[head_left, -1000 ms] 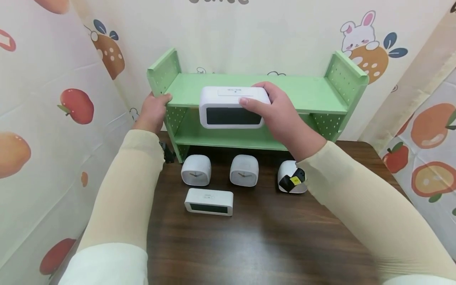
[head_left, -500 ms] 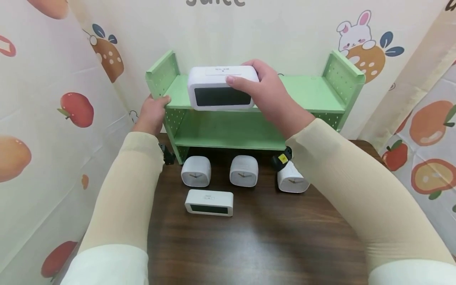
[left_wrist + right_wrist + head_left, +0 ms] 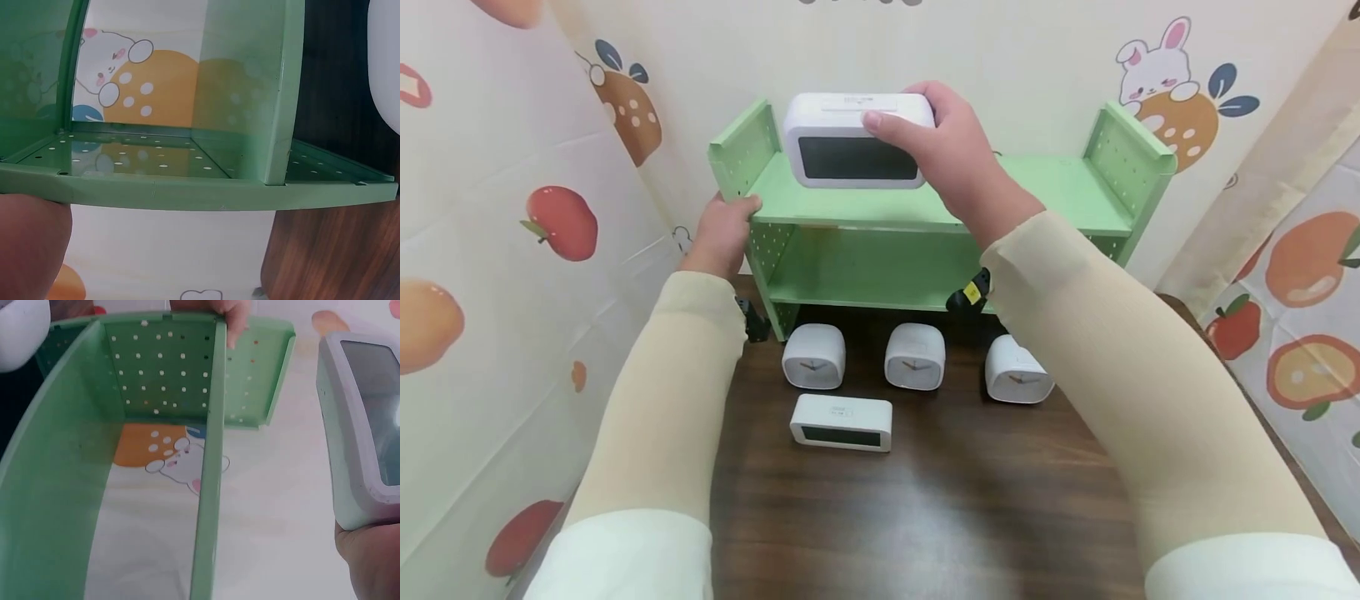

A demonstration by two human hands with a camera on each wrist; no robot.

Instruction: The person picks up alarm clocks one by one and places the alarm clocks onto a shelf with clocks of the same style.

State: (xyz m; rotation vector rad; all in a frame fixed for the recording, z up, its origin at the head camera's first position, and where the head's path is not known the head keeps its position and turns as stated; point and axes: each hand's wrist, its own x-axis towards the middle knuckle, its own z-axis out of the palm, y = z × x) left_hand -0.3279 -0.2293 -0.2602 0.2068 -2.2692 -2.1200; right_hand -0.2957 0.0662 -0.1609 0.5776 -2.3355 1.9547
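Observation:
My right hand (image 3: 951,154) holds a white digital alarm clock (image 3: 859,158) by its right end, thumb across the top front edge. The clock's dark screen faces me, and it overlaps the upper board of a green metal shelf rack (image 3: 865,267) in the head view. In the right wrist view the same clock (image 3: 350,425) is beside the upper board. My left hand (image 3: 722,233) grips the rack's left side panel at upper-board height, thumb on the front and the other fingers hidden behind. A fingertip-like part of that hand (image 3: 31,244) shows at the panel in the left wrist view.
Three white cube-shaped dial clocks (image 3: 914,357) stand in a row on the dark wooden table (image 3: 925,517) before the rack. Another white digital clock (image 3: 841,422) lies in front of the left ones. Fruit-print cloth (image 3: 512,350) hangs close on both sides and behind.
My right hand has raised the digital clock from in front of the rack's lower opening, up and to the left, to the upper board. My left hand keeps its grip.

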